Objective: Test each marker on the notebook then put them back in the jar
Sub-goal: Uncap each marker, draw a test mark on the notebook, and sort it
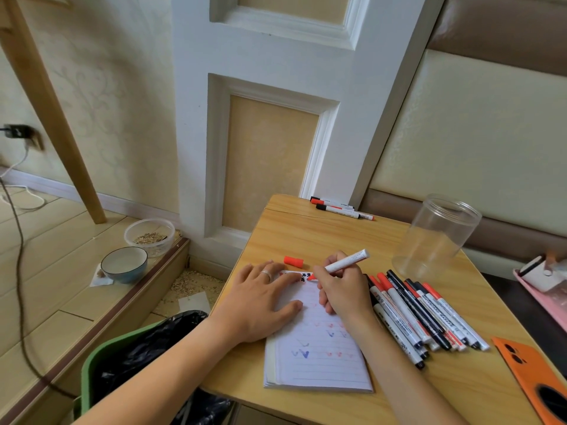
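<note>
1. Notebook [319, 357]: lay open on wooden table [322, 237], lined page bearing red and blue check marks.
2. Jar [435, 237]: clear, stood upright at table's far right, nothing visible inside.
3. Marker pile [423, 317]: lay just right of notebook, capped.
4. Left hand [260, 299]: pressed flat on page, fingers spread.
5. Right hand [340, 289]: pinched white marker [346, 261], red tip at page top.
6. Red cap [293, 261]: lay beyond notebook.

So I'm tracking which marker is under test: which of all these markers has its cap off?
The red-tipped white marker gripped in the right hand, tip on the lined notebook. Its red cap lies apart on the table; the others are capped.
</note>
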